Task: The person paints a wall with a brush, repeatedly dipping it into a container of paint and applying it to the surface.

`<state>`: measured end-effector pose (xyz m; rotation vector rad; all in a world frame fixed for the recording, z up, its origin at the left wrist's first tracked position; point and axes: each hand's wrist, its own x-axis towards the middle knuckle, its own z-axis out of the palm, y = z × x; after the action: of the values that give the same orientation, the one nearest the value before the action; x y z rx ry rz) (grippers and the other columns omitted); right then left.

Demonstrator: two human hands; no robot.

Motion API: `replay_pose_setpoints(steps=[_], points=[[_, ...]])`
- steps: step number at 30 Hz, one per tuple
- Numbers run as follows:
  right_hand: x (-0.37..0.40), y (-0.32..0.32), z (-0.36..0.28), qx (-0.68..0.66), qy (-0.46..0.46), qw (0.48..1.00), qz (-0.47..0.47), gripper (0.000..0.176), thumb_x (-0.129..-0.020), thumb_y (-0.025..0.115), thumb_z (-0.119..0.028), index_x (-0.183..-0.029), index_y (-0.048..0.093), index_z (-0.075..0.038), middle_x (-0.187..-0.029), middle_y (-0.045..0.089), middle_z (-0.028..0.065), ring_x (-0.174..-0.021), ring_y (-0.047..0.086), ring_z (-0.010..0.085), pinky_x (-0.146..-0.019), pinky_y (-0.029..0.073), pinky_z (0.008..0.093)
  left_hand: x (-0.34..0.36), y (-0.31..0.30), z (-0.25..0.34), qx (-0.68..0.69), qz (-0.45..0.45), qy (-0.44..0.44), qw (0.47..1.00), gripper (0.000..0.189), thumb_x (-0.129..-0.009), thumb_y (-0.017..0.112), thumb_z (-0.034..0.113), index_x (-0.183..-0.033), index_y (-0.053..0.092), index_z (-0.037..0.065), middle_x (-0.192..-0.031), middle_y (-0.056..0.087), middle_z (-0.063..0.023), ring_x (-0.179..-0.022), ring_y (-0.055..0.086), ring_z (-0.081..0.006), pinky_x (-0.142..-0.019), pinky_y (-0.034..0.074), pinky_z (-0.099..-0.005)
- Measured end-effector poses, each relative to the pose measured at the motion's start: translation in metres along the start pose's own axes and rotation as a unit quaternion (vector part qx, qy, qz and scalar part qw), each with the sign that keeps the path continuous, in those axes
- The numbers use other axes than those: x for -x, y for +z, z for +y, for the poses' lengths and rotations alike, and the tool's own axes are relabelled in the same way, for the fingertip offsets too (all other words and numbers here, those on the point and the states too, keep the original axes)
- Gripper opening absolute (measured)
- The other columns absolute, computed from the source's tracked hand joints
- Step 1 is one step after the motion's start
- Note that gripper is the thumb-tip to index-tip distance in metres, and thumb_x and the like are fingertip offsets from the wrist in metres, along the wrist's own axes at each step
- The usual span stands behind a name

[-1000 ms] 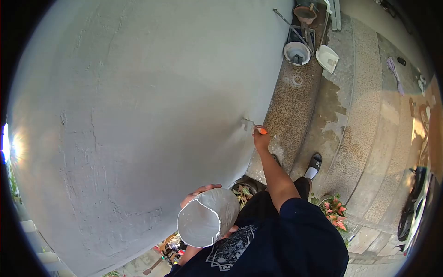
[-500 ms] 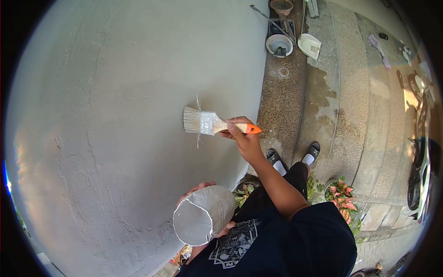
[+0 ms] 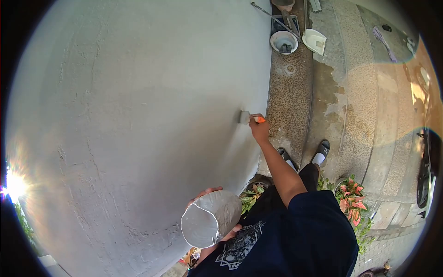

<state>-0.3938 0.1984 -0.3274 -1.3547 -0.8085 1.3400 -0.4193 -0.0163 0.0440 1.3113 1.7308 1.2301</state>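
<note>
My right hand (image 3: 259, 128) is closed round the handle of a flat paintbrush (image 3: 244, 117) with an orange handle end. Its bristles are at the grey wall (image 3: 152, 115), low down near the base; whether they press on it I cannot fully tell. Against my body, my left hand (image 3: 234, 231) grips a whitish, paint-coated round container (image 3: 226, 210), tilted with its mouth facing the wall. Fingers show at both sides of the container, while the palm is hidden behind it. Rough, cracked patches mark part of the wall.
A round basin (image 3: 273, 42) with grey liquid and a white dustpan (image 3: 314, 42) lie along the speckled step (image 3: 290, 87). Potted plants with pink leaves (image 3: 351, 199) stand by my legs, and another pot (image 3: 256, 184) sits against the wall. My sandalled feet are on the floor.
The paintbrush in my right hand has moved from in front of me out to the wall near its base. My left hand still holds the container, and the view has shifted slightly.
</note>
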Motion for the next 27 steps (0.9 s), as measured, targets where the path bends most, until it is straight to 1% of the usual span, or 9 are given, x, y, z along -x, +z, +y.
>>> replay_pose_setpoints(steps=[4,6,11,13,14,17,19,24,27], points=[[0.07,0.021,-0.219,-0.12,-0.019,0.987,-0.109,0.008,-0.091,0.065,-0.009,-0.093,0.065,-0.001,-0.073,0.064,0.0009,-0.063,0.057,0.0042,-0.056,0.045,0.0226,0.003,0.003,-0.004,0.036,0.022,0.019,0.999,0.108,-0.053,0.096,0.039,-0.134,0.031,0.011,-0.132,0.049,-0.0158,-0.121,0.056,-0.0332,-0.1,0.047,-0.049],[0.092,0.019,-0.288,-0.196,-0.091,0.957,-0.195,0.014,-0.096,0.061,-0.01,-0.1,0.061,0.004,-0.088,0.066,0.0103,-0.076,0.067,0.0138,-0.07,0.057,0.0259,-0.002,0.008,0.007,0.035,0.021,0.032,0.999,0.108,-0.053,0.097,0.038,-0.134,0.032,0.011,-0.132,0.049,-0.0156,-0.121,0.055,-0.0326,-0.1,0.047,-0.048],[0.121,0.014,-0.41,-0.304,-0.211,0.872,-0.32,0.013,-0.096,0.06,-0.007,-0.102,0.058,0.005,-0.099,0.064,0.0144,-0.091,0.067,0.0191,-0.079,0.061,0.033,-0.003,0.006,0.018,0.049,0.027,0.033,0.998,0.106,-0.052,0.097,0.037,-0.132,0.032,0.01,-0.133,0.049,-0.0149,-0.121,0.055,-0.0305,-0.103,0.045,-0.0446],[0.105,0.029,-0.371,-0.245,-0.187,0.9,-0.308,0.013,-0.096,0.059,-0.006,-0.103,0.058,0.005,-0.096,0.065,0.0126,-0.09,0.068,0.0201,-0.079,0.06,0.0313,-0.007,0.003,0.014,-0.015,-0.035,0.058,0.998,0.124,-0.061,0.086,0.06,-0.148,0.019,0.004,-0.141,0.037,-0.0133,-0.129,0.044,-0.0321,-0.104,0.039,-0.0465],[0.101,0.038,-0.338,-0.303,-0.131,0.91,-0.252,0.012,-0.096,0.061,-0.01,-0.101,0.061,0.001,-0.084,0.065,0.006,-0.076,0.066,0.0103,-0.066,0.051,0.023,-0.011,-0.002,0.018,-0.013,-0.039,0.06,0.997,0.124,-0.061,0.086,0.06,-0.148,0.019,0.004,-0.141,0.037,-0.0133,-0.129,0.044,-0.0321,-0.104,0.039,-0.0465],[0.083,0.015,-0.219,-0.244,-0.077,0.95,-0.179,0.012,-0.097,0.06,-0.009,-0.101,0.061,0.002,-0.085,0.067,0.0069,-0.078,0.068,0.0126,-0.069,0.053,0.0254,-0.012,-0.005,0.02,-0.131,-0.113,0.058,0.983,0.125,-0.06,0.085,0.063,-0.148,0.02,0.003,-0.14,0.038,-0.0142,-0.128,0.045,-0.0328,-0.104,0.039,-0.0475],[0.065,0.001,-0.137,-0.145,-0.032,0.981,-0.122,0.01,-0.094,0.062,-0.01,-0.098,0.062,0.0,-0.082,0.068,0.0066,-0.076,0.067,0.0116,-0.067,0.052,0.0264,-0.005,0.005,0.006,-0.035,-0.001,0.037,0.999,0.125,-0.06,0.084,0.064,-0.149,0.02,0.004,-0.139,0.039,-0.0147,-0.128,0.045,-0.033,-0.104,0.038,-0.0483],[-0.003,-0.032,0.021,0.199,0.065,0.977,-0.047,0.008,-0.087,0.068,-0.014,-0.092,0.066,-0.007,-0.072,0.067,0.0107,-0.067,0.066,0.0175,-0.064,0.052,0.0322,-0.009,0.014,0.007,-0.044,0.02,0.028,0.998,0.119,-0.055,0.092,0.052,-0.14,0.022,0.009,-0.134,0.045,-0.0151,-0.119,0.055,-0.0329,-0.099,0.046,-0.0484],[-0.016,-0.038,0.049,0.223,0.098,0.969,-0.036,0.007,-0.087,0.068,-0.013,-0.09,0.065,-0.007,-0.073,0.068,0.0119,-0.065,0.065,0.0216,-0.064,0.052,0.0347,-0.001,0.019,0.006,-0.064,0.025,0.008,0.998,0.121,-0.058,0.088,0.057,-0.145,0.021,0.007,-0.137,0.041,-0.0143,-0.124,0.05,-0.0328,-0.102,0.042,-0.0481]])
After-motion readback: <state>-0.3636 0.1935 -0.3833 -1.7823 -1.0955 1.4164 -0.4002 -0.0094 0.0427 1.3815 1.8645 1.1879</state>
